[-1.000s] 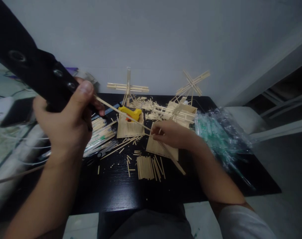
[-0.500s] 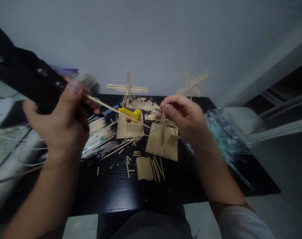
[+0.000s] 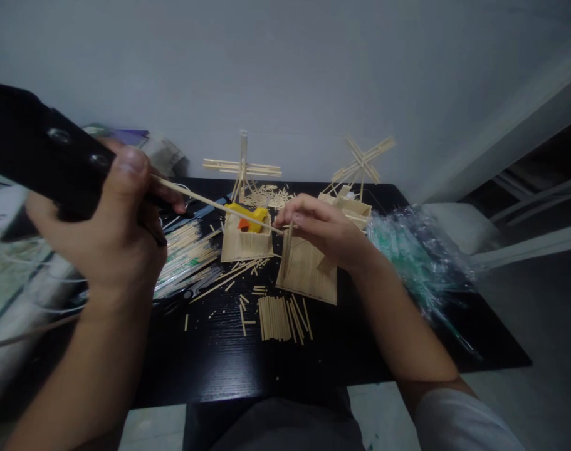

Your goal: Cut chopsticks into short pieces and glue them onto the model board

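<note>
My left hand (image 3: pixel 111 219) is closed, with a long thin wooden stick (image 3: pixel 214 203) running out from its fingers toward the right. Against the same hand lies a large black object (image 3: pixel 36 138) with round metal studs; its kind is unclear. My right hand (image 3: pixel 325 225) pinches a small panel of wooden sticks (image 3: pixel 288 254) edge-on over the left side of a flat stick-built board (image 3: pixel 311 269). The far end of the long stick reaches the right fingertips; whether it touches the panel I cannot tell.
A yellow glue gun (image 3: pixel 250 216) rests on another stick-built piece (image 3: pixel 247 244). Two windmill-like stick models (image 3: pixel 242 166) stand behind. Bundled sticks (image 3: pixel 186 250) lie left, cut sticks (image 3: pixel 276 318) in front, and clear plastic wrapping (image 3: pixel 417 257) on the right of the black table (image 3: pixel 210 369).
My right hand has moved left and slightly down with the stick panel, uncovering a stick-built piece behind it. My left hand and the black object have shifted a little left.
</note>
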A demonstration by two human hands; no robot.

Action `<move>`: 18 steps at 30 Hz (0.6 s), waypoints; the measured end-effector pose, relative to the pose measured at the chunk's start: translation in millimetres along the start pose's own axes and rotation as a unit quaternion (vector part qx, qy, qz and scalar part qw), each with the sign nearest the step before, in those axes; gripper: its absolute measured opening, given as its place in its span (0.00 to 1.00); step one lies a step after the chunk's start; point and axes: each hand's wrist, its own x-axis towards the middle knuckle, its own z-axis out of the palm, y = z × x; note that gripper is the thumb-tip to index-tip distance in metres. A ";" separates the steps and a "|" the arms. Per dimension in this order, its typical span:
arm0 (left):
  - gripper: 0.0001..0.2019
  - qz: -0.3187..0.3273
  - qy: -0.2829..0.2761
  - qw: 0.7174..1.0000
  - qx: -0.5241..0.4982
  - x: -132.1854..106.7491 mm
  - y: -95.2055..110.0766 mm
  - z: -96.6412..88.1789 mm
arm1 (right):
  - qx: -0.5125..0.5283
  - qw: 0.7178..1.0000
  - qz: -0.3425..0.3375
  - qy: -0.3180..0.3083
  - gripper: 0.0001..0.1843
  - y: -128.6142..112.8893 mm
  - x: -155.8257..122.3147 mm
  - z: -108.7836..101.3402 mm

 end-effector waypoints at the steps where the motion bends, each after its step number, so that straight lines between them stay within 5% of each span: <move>1: 0.25 0.003 0.011 1.000 -0.009 0.1 -0.5 1.0 | 0.014 1.000 0.009 0.002 0.10 -1.3 0.1 0.6; 6: 0.20 0.006 0.062 0.996 -0.058 -2.1 -3.0 6.2 | 0.049 0.997 0.063 -0.002 0.05 -8.6 0.4 6.0; 13: 0.24 -0.038 0.007 0.999 0.008 -4.5 -1.6 2.8 | 0.082 0.994 0.077 -0.011 0.05 -8.5 0.2 11.2; 15: 0.26 0.001 0.053 0.999 -0.007 -2.9 -8.5 3.4 | 0.119 0.990 0.067 -0.019 0.04 -2.5 1.9 13.0; 18: 0.30 0.053 0.037 0.997 -0.048 0.4 -21.8 3.9 | 0.193 0.980 0.046 -0.036 0.08 11.4 6.8 18.6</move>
